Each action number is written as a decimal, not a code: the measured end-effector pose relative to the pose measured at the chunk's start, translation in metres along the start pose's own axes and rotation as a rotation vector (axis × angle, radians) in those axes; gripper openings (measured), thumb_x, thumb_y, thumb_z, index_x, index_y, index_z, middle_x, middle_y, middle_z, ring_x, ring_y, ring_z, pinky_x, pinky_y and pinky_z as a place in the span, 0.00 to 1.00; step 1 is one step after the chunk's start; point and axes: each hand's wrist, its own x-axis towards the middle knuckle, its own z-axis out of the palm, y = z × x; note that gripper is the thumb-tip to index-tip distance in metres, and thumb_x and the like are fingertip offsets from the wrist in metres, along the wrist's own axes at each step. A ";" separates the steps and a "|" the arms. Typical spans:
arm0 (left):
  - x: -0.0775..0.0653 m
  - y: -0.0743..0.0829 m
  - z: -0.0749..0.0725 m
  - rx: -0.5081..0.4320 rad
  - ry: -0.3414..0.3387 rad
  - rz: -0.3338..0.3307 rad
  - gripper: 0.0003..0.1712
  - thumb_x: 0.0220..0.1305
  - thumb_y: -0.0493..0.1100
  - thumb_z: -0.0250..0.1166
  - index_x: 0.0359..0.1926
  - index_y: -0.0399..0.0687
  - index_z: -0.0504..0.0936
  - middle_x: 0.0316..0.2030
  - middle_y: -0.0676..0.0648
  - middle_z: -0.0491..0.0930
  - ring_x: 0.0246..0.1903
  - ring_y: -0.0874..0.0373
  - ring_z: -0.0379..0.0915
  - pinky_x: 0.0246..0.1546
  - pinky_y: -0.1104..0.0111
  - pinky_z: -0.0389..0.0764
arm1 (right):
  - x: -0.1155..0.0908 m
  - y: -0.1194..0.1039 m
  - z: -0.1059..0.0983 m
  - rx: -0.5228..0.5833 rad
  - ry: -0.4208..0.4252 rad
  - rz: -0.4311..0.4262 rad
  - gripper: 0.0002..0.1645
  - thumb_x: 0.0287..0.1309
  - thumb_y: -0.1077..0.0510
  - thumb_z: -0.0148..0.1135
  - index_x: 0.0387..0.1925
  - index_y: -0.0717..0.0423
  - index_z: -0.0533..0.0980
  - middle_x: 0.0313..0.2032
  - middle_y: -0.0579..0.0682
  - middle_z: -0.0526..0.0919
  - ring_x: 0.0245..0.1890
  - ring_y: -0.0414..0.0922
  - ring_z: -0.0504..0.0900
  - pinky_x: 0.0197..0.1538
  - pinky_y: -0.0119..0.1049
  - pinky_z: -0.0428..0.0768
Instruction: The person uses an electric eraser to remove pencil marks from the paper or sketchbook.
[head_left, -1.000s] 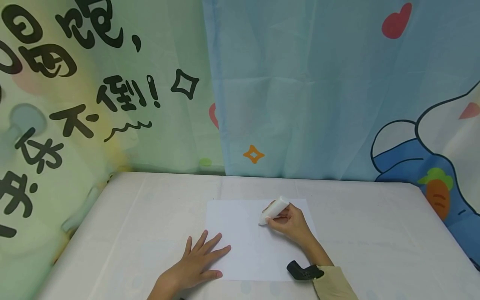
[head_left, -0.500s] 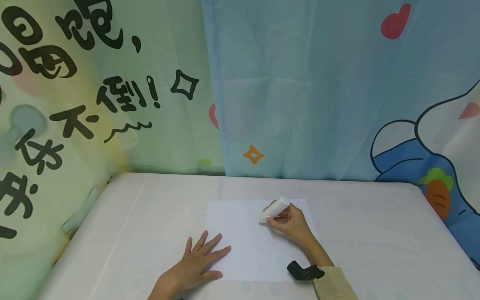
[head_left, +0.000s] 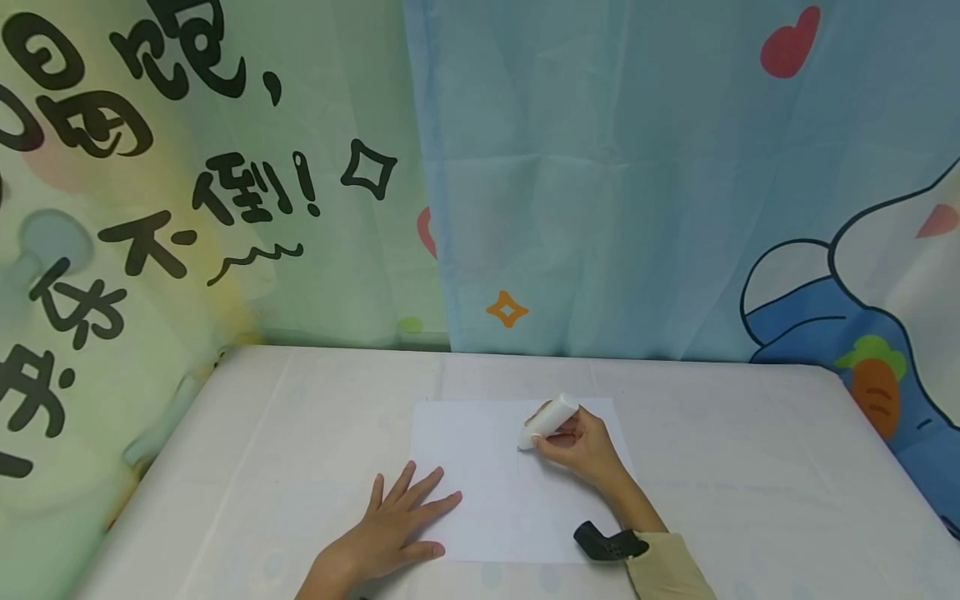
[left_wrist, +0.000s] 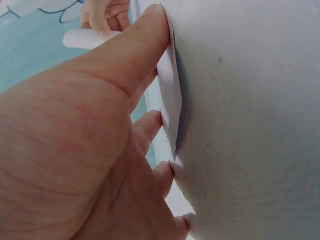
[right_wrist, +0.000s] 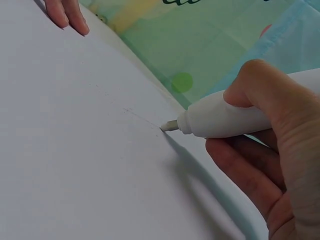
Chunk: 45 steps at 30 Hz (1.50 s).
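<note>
A white electric eraser (right_wrist: 230, 117), thick-bodied with a grey collet and small white tip, is gripped between my right thumb and fingers. My right hand (head_left: 583, 448) is over the upper right of a white sheet of paper (head_left: 487, 500), with the tool slanted. In the right wrist view its tip meets the sheet at the end of a faint grey line (right_wrist: 142, 119), with tiny crumbs around it. My left hand (head_left: 393, 529) rests with spread fingers at the sheet's lower left edge. The left wrist view shows the paper's edge (left_wrist: 171, 95) lifted slightly beside the thumb.
A white cloth covers the table (head_left: 750, 483). A black wrist device (head_left: 609, 543) sits by the right sleeve (head_left: 669, 567). Behind the table hangs a blue curtain (head_left: 637, 208), and a green printed one (head_left: 337, 275) with large black characters stands at the left.
The eraser's tip shifts very slightly away and back at the same spot. My left hand stays in place, and the paper has not moved.
</note>
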 end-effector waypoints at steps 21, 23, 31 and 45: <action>0.000 -0.001 -0.001 0.006 0.003 0.006 0.35 0.68 0.57 0.59 0.72 0.57 0.63 0.75 0.38 0.51 0.72 0.29 0.34 0.60 0.26 0.32 | 0.001 0.001 -0.002 0.055 -0.044 -0.059 0.21 0.45 0.73 0.71 0.43 0.72 0.76 0.35 0.66 0.85 0.35 0.43 0.86 0.38 0.29 0.83; 0.001 -0.001 0.000 0.009 0.005 0.006 0.35 0.68 0.57 0.59 0.72 0.57 0.63 0.75 0.39 0.51 0.72 0.29 0.34 0.60 0.26 0.32 | 0.001 0.000 -0.002 0.052 -0.045 -0.059 0.21 0.44 0.73 0.71 0.43 0.71 0.76 0.35 0.66 0.85 0.35 0.43 0.86 0.38 0.29 0.83; 0.001 -0.002 0.000 0.019 -0.002 -0.005 0.35 0.68 0.58 0.58 0.73 0.58 0.63 0.75 0.40 0.50 0.73 0.30 0.33 0.61 0.27 0.32 | 0.000 0.000 -0.002 0.054 -0.053 -0.050 0.20 0.43 0.76 0.70 0.42 0.70 0.77 0.35 0.62 0.86 0.35 0.37 0.85 0.37 0.32 0.84; 0.000 -0.001 0.001 0.012 0.000 -0.002 0.35 0.68 0.58 0.58 0.73 0.58 0.63 0.75 0.40 0.50 0.73 0.30 0.33 0.61 0.27 0.32 | -0.001 0.000 -0.003 0.075 -0.075 -0.077 0.20 0.44 0.76 0.70 0.43 0.71 0.76 0.35 0.62 0.86 0.35 0.40 0.86 0.38 0.32 0.84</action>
